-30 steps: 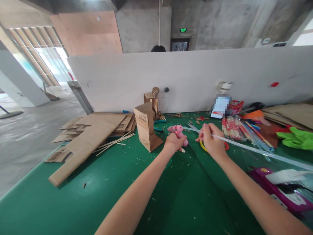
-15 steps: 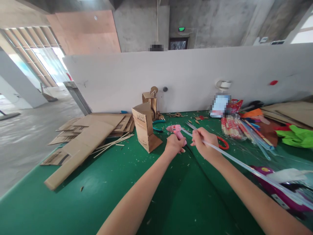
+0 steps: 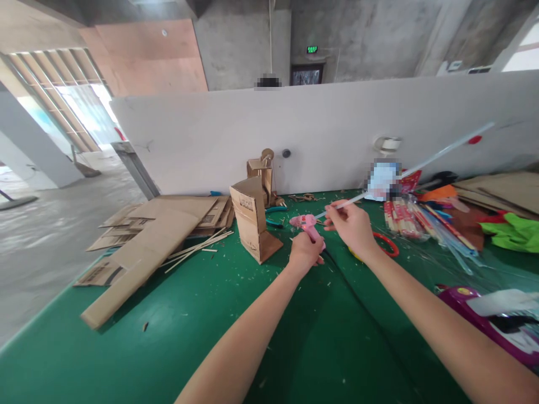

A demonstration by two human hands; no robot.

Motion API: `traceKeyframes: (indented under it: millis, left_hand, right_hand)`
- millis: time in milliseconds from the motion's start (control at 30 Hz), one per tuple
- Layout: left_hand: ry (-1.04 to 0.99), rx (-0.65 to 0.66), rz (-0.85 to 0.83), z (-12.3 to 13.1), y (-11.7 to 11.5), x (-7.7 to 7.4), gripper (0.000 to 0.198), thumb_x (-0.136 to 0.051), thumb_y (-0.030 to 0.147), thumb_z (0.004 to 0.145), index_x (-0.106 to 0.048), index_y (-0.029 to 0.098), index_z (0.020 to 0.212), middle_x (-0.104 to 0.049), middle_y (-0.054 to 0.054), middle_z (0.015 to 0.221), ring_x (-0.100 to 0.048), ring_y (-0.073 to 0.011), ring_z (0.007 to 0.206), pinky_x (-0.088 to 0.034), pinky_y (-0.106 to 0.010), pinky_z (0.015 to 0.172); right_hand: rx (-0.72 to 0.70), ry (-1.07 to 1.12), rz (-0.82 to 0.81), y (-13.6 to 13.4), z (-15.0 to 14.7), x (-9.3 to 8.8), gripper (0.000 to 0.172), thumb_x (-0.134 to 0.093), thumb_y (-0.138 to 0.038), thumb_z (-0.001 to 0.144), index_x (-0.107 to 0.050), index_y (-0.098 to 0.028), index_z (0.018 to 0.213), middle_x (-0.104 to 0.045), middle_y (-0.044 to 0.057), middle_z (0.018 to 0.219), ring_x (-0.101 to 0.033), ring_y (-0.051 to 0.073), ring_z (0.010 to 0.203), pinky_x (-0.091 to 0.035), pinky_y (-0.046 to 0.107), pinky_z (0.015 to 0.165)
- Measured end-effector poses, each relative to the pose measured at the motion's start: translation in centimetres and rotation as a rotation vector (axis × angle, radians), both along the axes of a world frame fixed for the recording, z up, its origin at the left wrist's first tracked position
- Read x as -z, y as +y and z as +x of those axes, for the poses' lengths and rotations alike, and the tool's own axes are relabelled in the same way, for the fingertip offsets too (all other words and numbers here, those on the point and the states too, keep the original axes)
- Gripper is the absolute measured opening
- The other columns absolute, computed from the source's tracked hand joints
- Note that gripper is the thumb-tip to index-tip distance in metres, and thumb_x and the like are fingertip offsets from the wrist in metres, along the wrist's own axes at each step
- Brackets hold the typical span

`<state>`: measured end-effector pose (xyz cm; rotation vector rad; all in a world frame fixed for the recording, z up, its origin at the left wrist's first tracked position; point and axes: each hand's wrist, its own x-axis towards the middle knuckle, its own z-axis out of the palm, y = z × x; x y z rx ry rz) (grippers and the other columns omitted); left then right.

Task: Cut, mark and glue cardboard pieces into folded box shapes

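Note:
A pink glue gun (image 3: 309, 222) is gripped by its handle in my left hand (image 3: 304, 250), its nozzle pointing left. Between the fingers of my right hand (image 3: 351, 223) is a long translucent glue stick (image 3: 442, 152). The stick's lower end is at the back of the glue gun; whether it has gone inside I cannot tell. From there it slopes up to the right across the white partition. A dark cord (image 3: 357, 297) runs from the gun's handle toward me. Left of the gun stands a folded cardboard piece (image 3: 248, 221). Red-handled scissors (image 3: 387, 244) lie behind my right hand.
Cardboard sheets (image 3: 147, 241) and thin wooden sticks (image 3: 197, 247) lie at left. A small cardboard structure (image 3: 261, 174) and teal-handled pliers (image 3: 274, 216) are at the back. Right are packaged sticks (image 3: 400, 219), green cloth (image 3: 511, 234) and a purple device (image 3: 471, 314).
The glue stick has swung from trailing down to the right to slanting up to the right. My right hand has turned with it, and the stick's end is closer to the gun's back.

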<state>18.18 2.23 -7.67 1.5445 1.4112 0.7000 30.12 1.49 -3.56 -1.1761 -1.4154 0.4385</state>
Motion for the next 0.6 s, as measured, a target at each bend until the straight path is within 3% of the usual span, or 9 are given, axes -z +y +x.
traceKeyframes:
  millis: [200, 433, 500, 600]
  left_hand:
    - [-0.035, -0.015, 0.027, 0.3, -0.3, 0.2, 0.028, -0.055, 0.039, 0.086, -0.060, 0.012, 0.091, -0.071, -0.007, 0.077, -0.062, -0.0112, 0.043, -0.043, -0.017, 0.035]
    - [-0.058, -0.033, 0.131, 0.5, -1.2, 0.3, 0.024, -0.052, 0.036, 0.087, -0.057, 0.014, 0.096, -0.070, -0.007, 0.085, -0.058, -0.0089, 0.040, -0.042, -0.017, 0.036]
    - [-0.057, -0.031, 0.171, 0.6, -1.5, 0.0, 0.025, -0.050, 0.037, 0.088, -0.057, 0.014, 0.095, -0.070, -0.007, 0.085, -0.059, -0.0099, 0.041, -0.043, -0.018, 0.037]
    - [-0.042, -0.008, 0.220, 0.8, -1.9, -0.6, 0.026, -0.046, 0.037, 0.089, -0.058, 0.014, 0.091, -0.070, -0.008, 0.082, -0.061, -0.0118, 0.044, -0.045, -0.020, 0.039]
  right_hand:
    - [-0.065, -0.014, -0.040, -0.1, -0.4, 2.0, 0.034, -0.058, -0.053, 0.080, -0.054, -0.021, 0.089, -0.065, 0.006, 0.076, -0.069, 0.024, 0.070, -0.060, 0.035, 0.055]
    - [-0.095, 0.143, -0.114, 0.4, -0.5, 2.1, 0.039, -0.060, -0.057, 0.077, -0.055, -0.021, 0.091, -0.066, 0.007, 0.080, -0.066, 0.024, 0.070, -0.058, 0.036, 0.054]
    - [-0.043, 0.080, -0.086, 0.3, -0.6, 2.1, 0.039, -0.058, -0.058, 0.078, -0.057, -0.021, 0.092, -0.066, 0.008, 0.083, -0.065, 0.023, 0.071, -0.057, 0.037, 0.057]
    - [0.124, -0.079, 0.015, 0.1, -0.8, 2.1, 0.044, -0.059, -0.056, 0.077, -0.058, -0.019, 0.101, -0.064, 0.011, 0.098, -0.062, 0.026, 0.088, -0.053, 0.041, 0.075]
